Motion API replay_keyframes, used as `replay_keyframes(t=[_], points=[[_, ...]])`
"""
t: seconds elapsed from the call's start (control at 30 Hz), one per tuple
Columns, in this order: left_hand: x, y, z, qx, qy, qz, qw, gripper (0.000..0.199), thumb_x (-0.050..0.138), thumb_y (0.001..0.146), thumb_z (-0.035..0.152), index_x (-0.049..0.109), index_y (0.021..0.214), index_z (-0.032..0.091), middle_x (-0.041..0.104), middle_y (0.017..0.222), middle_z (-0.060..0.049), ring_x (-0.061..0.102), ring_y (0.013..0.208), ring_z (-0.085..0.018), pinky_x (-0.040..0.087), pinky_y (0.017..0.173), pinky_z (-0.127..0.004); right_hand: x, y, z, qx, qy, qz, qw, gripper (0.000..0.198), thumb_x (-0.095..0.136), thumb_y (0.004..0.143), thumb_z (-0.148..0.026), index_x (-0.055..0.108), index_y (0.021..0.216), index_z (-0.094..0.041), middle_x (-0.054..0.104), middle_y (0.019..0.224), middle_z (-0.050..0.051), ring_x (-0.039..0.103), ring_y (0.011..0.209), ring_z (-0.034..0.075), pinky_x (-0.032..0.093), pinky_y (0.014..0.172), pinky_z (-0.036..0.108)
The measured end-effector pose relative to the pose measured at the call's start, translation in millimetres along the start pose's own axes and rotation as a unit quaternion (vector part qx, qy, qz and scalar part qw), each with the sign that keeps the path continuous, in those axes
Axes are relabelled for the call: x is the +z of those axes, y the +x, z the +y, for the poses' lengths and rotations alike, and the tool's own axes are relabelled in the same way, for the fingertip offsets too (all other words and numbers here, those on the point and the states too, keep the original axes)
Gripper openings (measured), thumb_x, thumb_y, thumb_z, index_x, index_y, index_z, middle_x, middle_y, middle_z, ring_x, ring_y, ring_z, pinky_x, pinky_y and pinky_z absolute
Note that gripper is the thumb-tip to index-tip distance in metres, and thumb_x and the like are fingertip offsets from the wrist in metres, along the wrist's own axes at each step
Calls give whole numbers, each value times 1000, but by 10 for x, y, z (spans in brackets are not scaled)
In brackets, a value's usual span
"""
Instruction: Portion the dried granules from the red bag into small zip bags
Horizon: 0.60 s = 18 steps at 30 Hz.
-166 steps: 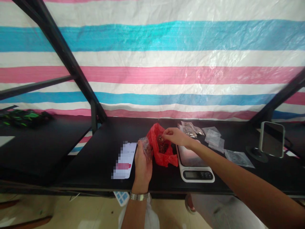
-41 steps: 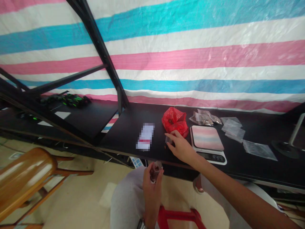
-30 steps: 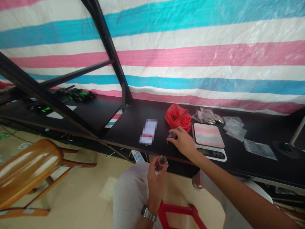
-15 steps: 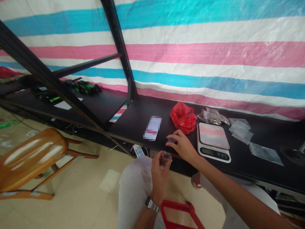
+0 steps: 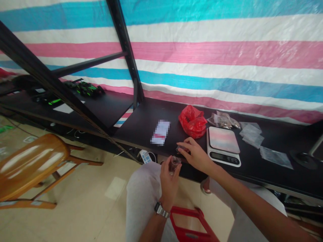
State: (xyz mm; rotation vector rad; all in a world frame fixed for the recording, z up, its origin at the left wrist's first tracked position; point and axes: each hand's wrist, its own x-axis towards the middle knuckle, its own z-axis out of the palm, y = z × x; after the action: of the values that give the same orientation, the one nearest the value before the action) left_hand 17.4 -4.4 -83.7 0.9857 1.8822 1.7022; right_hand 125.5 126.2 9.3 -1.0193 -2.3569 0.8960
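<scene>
The left hand (image 5: 169,179) holds what looks like a small clear bag (image 5: 175,162) with dark bits in it; it isn't closed yet. Just beside it, the right hand (image 5: 195,153) pinches a small clear thing (image 5: 180,148), hard to make out. The red bag (image 5: 194,125) sits on the table (image 5: 142,122), by the scale (image 5: 224,140). Some little bags (image 5: 223,120) look filled; flat bags (image 5: 252,135) seem left to fill.

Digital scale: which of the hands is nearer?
Right. The right hand is just left of the digital scale; the left hand is farther left, lower in view, holding a clear container.
</scene>
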Motion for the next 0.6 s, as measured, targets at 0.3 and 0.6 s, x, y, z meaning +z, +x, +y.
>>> replay_keyframes(t=[0.3,0.6], points=[[23,-15,-21,30,46,9,998,51,71,97,52,70,135,19,76,120,-14,74,110,-28,61,96,-45,45,-40,37,-28,6,5,1000,33,63,105,-30,76,132,-18,60,118,11,69,92,20,60,98,40],[18,-10,-21,29,50,4,998,52,69,98,55,70,135,18,77,120,-15,74,110,-27,61,96,-44,1,-73,0,-70,40,-32,996,30,65,104,-29,78,130,-21,62,112,9,68,94,19,60,93,36]])
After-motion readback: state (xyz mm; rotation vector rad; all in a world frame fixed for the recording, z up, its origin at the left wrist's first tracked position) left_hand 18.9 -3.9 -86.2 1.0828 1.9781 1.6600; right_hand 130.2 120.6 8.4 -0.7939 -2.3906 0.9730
